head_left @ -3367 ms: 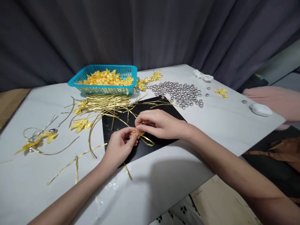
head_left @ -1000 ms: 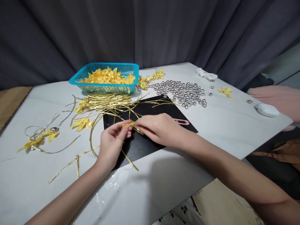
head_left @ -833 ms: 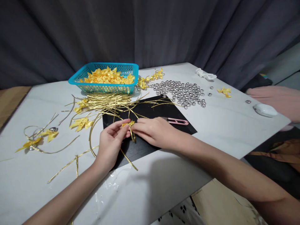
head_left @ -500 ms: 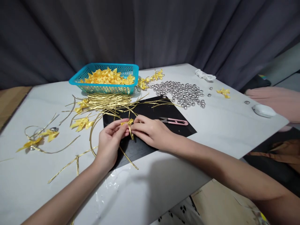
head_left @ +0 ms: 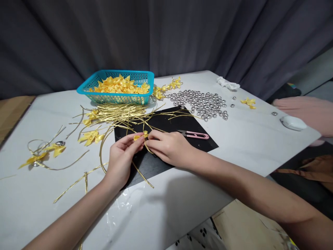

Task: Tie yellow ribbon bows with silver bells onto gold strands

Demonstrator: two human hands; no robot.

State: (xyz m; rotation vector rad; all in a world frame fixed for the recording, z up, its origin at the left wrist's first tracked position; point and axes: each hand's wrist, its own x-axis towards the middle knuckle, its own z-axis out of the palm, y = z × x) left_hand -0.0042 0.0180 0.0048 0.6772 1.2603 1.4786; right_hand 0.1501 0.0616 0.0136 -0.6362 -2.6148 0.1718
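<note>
Over a flat black mat (head_left: 149, 170) on the white desk (head_left: 241, 139), pinching a small yellow ribbon flower (head_left: 145, 133) between thumb and forefinger of the left hand (head_left: 121, 156). Close against the flower, with fingertips narrowed on a shiny gold cord (head_left: 148, 148), the right hand (head_left: 173, 147). Below the fingertips, a short bend of the cord. Just to the right, behind the right wrist, lying on the mat, snips with a pink handle and metal blades (head_left: 195, 134).

Beyond the hands, a blue perforated plastic basket (head_left: 117, 99) heaped with yellow ribbon flowers (head_left: 119, 85); in front of it, a pile of thin gold strips (head_left: 119, 113) reaching onto the mat. Farther right, scattered silver beads (head_left: 205, 102), a lone yellow flower (head_left: 249, 102), a crumpled white wad (head_left: 227, 83) and, near the desk edge, a smooth white rounded object (head_left: 293, 122) beside pale pink cloth (head_left: 309, 113). Well left of the left hand, yellow flowers with silver beads and curling gold cord (head_left: 56, 149). Behind everything, a dark grey curtain (head_left: 125, 34).
</note>
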